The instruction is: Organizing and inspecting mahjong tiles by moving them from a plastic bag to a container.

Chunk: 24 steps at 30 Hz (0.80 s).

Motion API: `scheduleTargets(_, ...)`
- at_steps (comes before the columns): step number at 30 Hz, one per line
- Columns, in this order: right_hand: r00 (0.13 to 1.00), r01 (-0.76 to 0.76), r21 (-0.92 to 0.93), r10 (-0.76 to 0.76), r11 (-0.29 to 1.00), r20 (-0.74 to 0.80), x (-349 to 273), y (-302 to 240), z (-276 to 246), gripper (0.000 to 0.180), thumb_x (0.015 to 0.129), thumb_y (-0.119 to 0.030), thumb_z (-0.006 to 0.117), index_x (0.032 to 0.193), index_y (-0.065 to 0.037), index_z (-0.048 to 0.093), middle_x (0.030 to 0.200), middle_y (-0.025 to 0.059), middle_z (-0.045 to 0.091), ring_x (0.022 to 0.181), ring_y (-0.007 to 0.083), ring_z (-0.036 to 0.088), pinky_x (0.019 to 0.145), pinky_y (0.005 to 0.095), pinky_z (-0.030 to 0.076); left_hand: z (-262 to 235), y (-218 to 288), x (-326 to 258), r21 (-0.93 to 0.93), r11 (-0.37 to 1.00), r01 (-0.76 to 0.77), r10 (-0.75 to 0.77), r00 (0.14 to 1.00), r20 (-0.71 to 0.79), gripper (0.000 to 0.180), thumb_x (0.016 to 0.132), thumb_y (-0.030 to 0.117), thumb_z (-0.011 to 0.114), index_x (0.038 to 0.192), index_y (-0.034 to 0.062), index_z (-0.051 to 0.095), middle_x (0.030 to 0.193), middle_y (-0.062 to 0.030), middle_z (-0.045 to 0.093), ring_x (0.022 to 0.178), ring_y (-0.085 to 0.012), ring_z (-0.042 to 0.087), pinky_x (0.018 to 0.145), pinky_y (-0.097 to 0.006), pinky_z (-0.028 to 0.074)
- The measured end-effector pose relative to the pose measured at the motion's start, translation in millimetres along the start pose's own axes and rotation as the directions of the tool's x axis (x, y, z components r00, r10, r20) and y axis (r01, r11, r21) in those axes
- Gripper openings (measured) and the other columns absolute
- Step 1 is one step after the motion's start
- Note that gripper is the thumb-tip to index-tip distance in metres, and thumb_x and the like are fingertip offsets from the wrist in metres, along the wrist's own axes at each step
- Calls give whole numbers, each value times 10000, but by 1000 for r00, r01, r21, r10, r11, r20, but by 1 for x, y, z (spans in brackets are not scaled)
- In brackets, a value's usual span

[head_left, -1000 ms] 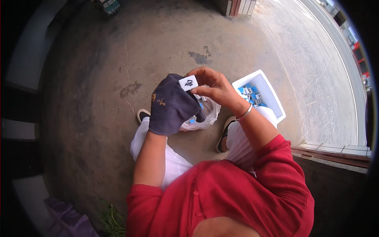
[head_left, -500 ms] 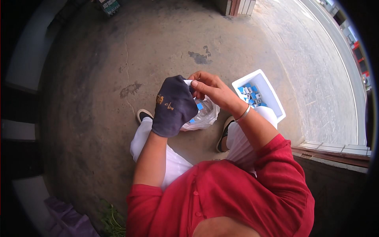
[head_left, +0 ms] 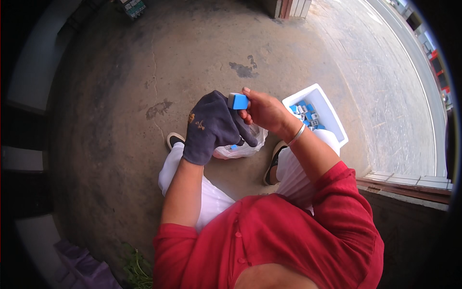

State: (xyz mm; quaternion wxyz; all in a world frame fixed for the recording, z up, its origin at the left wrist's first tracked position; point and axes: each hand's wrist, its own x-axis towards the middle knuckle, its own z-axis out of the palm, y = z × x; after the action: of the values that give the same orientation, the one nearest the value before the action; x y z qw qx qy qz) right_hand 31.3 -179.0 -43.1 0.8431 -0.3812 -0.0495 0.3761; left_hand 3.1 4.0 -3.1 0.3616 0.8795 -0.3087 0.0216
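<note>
A small blue-and-white block [head_left: 238, 101] is pinched between the thumb and fingers of my bare right hand [head_left: 264, 110]. Its blue face is turned up toward me. My left hand [head_left: 210, 126], in a dark grey glove with yellowish marks, is right beside it, its edge meeting the block's pale side. The glove's thumb stretches out apart to the lower right, while its other fingers are partly hidden. Below both hands, a clear plastic bag [head_left: 245, 150] lies on the floor between my feet, with a bit of blue showing in it.
To the right, a white foam box [head_left: 332, 118] holds several blue-and-white blocks [head_left: 308, 115]. My legs in white trousers flank the bag. Green leaves [head_left: 137, 267] and a purple object [head_left: 86, 267] are at the lower left. A tiled ledge [head_left: 404, 182] runs along the right.
The block, mostly hidden before, now shows its blue face in my right hand. My left thumb has swung away toward the lower right, over the bag.
</note>
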Motion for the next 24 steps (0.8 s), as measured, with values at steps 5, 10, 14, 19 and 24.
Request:
scheduleTargets(5, 919, 20, -952, -380, 306, -103, -16, -22, -42, 335, 904, -367, 555, 931, -43, 639, 773, 118, 671, 706, 208, 641, 640, 331, 489, -11, 10, -6, 264, 957, -118, 163, 974, -157, 190, 629, 129, 715, 799, 62, 662, 752, -93, 656, 719, -239, 630, 680, -335, 479)
scheduleTargets(10, 757, -631, -748, -375, -207, -535, -52, -18, -116, 278, 816, -339, 612, 906, -86, 684, 861, 153, 684, 832, 292, 656, 718, 384, 505, -13, -5, -12, -292, 941, 172, -183, 983, -12, 150, 622, 27, 639, 716, -88, 619, 733, -179, 682, 614, -201, 654, 598, -305, 523)
scheduleTargets(14, 617, -787, -555, -363, -269, -698, -82, -5, -168, 307, 812, -380, 634, 900, -93, 696, 906, 125, 689, 893, 291, 655, 744, 388, 505, -6, -17, -17, -308, 928, 208, -241, 968, -74, 159, 458, 118, 734, 557, 117, 609, 645, -36, 625, 637, -242, 562, 594, -366, 444)
scheduleTargets(19, 561, -825, -476, -340, -305, -755, -89, -1, -178, 405, 841, -451, 636, 1012, -88, 692, 957, 122, 692, 963, 280, 644, 797, 377, 502, -12, -8, -17, -220, 975, 27, -55, 990, -126, 125, 514, 102, 736, 572, 106, 625, 684, -28, 655, 653, -226, 575, 614, -340, 449)
scheduleTargets(24, 778, -576, -801, -410, -163, -476, -54, 21, -169, 422, 838, -398, 628, 1133, -96, 646, 1017, 140, 683, 974, 308, 644, 840, 398, 505, -10, -2, -19, -308, 951, -13, -67, 967, -247, 99, 537, 120, 724, 576, 97, 636, 710, -42, 674, 672, -213, 591, 630, -331, 452)
